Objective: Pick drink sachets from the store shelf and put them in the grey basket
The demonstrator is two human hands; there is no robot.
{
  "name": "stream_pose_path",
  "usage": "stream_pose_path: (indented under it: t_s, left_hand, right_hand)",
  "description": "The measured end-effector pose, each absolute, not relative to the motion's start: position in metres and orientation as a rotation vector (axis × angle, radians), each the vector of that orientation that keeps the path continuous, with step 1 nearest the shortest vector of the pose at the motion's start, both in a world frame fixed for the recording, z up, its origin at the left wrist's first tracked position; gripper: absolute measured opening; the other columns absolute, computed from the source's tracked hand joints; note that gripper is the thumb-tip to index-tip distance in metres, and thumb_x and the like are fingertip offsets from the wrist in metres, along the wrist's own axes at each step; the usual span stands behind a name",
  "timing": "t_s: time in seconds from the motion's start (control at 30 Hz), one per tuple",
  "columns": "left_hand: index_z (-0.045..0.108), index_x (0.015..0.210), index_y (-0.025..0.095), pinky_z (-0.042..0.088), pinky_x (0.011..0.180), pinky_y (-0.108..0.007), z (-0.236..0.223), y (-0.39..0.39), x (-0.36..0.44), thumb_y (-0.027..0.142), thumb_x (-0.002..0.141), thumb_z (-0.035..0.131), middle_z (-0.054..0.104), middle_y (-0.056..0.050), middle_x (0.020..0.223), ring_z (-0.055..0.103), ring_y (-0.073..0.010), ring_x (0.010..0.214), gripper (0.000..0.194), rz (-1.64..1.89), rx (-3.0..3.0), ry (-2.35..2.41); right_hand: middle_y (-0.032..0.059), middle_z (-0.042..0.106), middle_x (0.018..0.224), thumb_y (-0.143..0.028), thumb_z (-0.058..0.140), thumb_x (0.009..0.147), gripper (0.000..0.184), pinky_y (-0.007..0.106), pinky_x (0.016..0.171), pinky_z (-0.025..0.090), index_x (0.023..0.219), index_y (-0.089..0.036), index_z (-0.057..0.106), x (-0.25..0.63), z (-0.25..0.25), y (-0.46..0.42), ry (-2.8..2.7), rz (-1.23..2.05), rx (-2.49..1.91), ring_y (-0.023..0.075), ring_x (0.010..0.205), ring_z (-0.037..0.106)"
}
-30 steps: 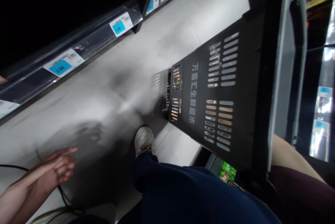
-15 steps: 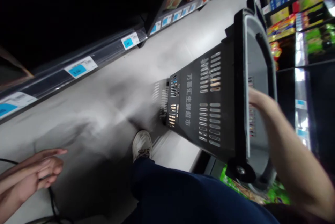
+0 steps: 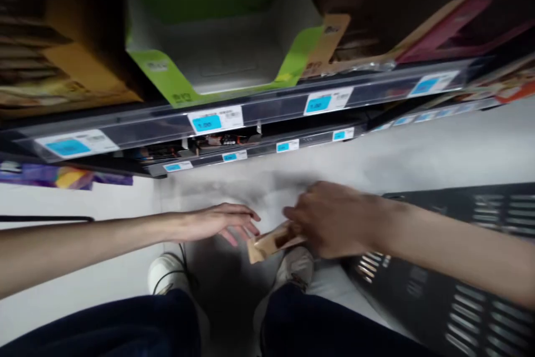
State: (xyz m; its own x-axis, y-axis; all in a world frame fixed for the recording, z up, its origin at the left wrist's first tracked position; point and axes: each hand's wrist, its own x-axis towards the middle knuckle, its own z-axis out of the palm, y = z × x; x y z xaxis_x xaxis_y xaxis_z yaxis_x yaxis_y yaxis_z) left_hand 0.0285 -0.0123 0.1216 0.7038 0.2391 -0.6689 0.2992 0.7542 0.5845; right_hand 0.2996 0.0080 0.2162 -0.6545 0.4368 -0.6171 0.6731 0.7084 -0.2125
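Note:
My right hand, blurred by motion, is closed on one end of a small tan packet with a dark patch on it. Its exact kind is too smeared to tell. The packet hangs over the floor, above my shoes. Just to its left is my left hand, open, fingers loosely stretched, the tips close to the packet's free end. Whether they touch it I cannot tell. A dark grey shopping basket with slotted walls lies under my right forearm.
A shelf edge with price labels runs across in front. On it stand a green-edged display box and a tan box. Purple packages show at the left, and a black cable crosses there.
My right hand has come out of the basket and now holds the tan packet. My left hand has moved towards it. The view has swung to the shelf, with the basket now lower right.

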Motion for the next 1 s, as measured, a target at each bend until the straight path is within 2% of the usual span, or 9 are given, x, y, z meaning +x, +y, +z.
stream_pose_path:
  t_s: [0.1,0.23,0.3,0.43,0.53,0.73,0.9,1.0]
  left_hand:
    - [0.057,0.122,0.019,0.048,0.091,-0.036,0.127,-0.017,0.017,0.037,0.085,0.059,0.063,-0.011,0.124,0.058,-0.0233,0.114,0.042,0.042,0.714,0.841]
    - [0.056,0.125,0.021,0.045,0.094,-0.034,0.12,-0.031,-0.008,0.018,0.073,0.063,0.066,-0.006,0.115,0.059,-0.0209,0.109,0.052,0.073,0.708,0.969]
    - [0.057,0.123,0.02,0.043,0.094,-0.033,0.115,-0.04,-0.022,0.014,0.071,0.061,0.066,-0.005,0.112,0.059,-0.0196,0.106,0.052,0.096,0.683,1.047]
    - [0.058,0.12,0.016,0.047,0.087,-0.035,0.112,-0.058,-0.045,0.023,0.083,0.054,0.065,-0.01,0.114,0.063,-0.0213,0.101,0.038,0.181,0.461,1.048]
    - [0.059,0.115,0.016,0.051,0.081,-0.036,0.116,-0.072,-0.059,0.029,0.084,0.058,0.062,-0.013,0.122,0.065,-0.0227,0.096,0.033,0.202,0.423,1.031]
    - [0.058,0.11,0.017,0.051,0.067,-0.028,0.111,-0.096,-0.081,0.033,0.085,0.061,0.065,-0.01,0.109,0.064,-0.0159,0.081,0.03,0.129,0.511,1.146]
    - [0.052,0.114,0.017,0.052,0.072,-0.033,0.092,-0.106,-0.088,0.042,0.082,0.068,0.064,-0.011,0.108,0.066,-0.0192,0.085,0.043,0.226,0.467,1.151]
    - [0.051,0.111,0.016,0.052,0.079,-0.038,0.084,-0.11,-0.089,0.039,0.077,0.074,0.065,-0.012,0.107,0.067,-0.0211,0.088,0.047,0.289,0.455,1.193]
  right_hand:
    - [0.0126,0.07,0.082,-0.028,0.065,0.074,0.023,0.032,0.058,0.039,0.093,-0.016,0.07,0.228,0.17,0.021,2.398,-0.583,0.388,0.0257,0.074,0.065]
    - [0.0139,0.071,0.081,-0.025,0.058,0.077,0.028,0.032,0.061,0.039,0.1,-0.011,0.067,0.174,0.115,0.021,2.603,-0.601,0.212,0.0256,0.074,0.066]
    - [0.0133,0.072,0.08,-0.025,0.053,0.079,0.032,0.033,0.06,0.038,0.106,-0.011,0.065,0.163,0.098,0.018,2.707,-0.64,0.217,0.0259,0.071,0.067]
    - [0.0095,0.072,0.083,-0.029,0.053,0.079,0.027,0.033,0.058,0.037,0.099,-0.015,0.063,0.141,0.084,0.013,2.787,-0.756,0.261,0.026,0.07,0.067]
    - [0.0076,0.071,0.087,-0.03,0.054,0.08,0.024,0.033,0.064,0.039,0.098,-0.016,0.061,0.123,0.078,0.007,2.841,-0.867,0.263,0.025,0.077,0.067]
    - [0.0093,0.068,0.095,-0.025,0.046,0.089,0.02,0.031,0.075,0.039,0.096,-0.016,0.061,0.118,0.051,0.0,2.848,-1.001,0.371,0.0223,0.088,0.062]
    - [0.0109,0.065,0.103,-0.022,0.042,0.091,0.023,0.03,0.081,0.039,0.101,-0.014,0.062,0.149,0.022,0.005,2.742,-1.206,0.766,0.0209,0.093,0.059]
    - [0.0073,0.064,0.092,-0.03,0.047,0.089,0.021,0.028,0.074,0.042,0.095,-0.015,0.061,0.167,0.013,0.004,2.426,-1.535,1.011,0.0191,0.083,0.06]
